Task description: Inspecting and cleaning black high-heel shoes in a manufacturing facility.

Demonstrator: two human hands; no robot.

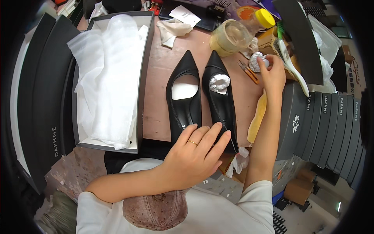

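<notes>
Two black pointed-toe shoes lie side by side on the pinkish table, toes pointing away from me. The left shoe point(174, 113) shows a white patch inside its toe opening. In the right shoe point(223, 111) a wad of crumpled white paper point(219, 83) sits in the opening. My left hand point(196, 154), with a ring on one finger, lies over the heel ends of both shoes, its fingers stretched and apart. Farther right, my right hand point(274, 74) pinches a crumpled paper ball point(257, 62) between thumb and fingers.
An open shoebox point(146, 78) with white tissue paper point(117, 78) stands at left. Orange-handled thread snips point(249, 72), a white-handled brush point(294, 68), a yellow-capped bottle point(249, 29) and a round tub point(224, 39) sit at right. Dark shoeboxes point(327, 124) are lined up farther right.
</notes>
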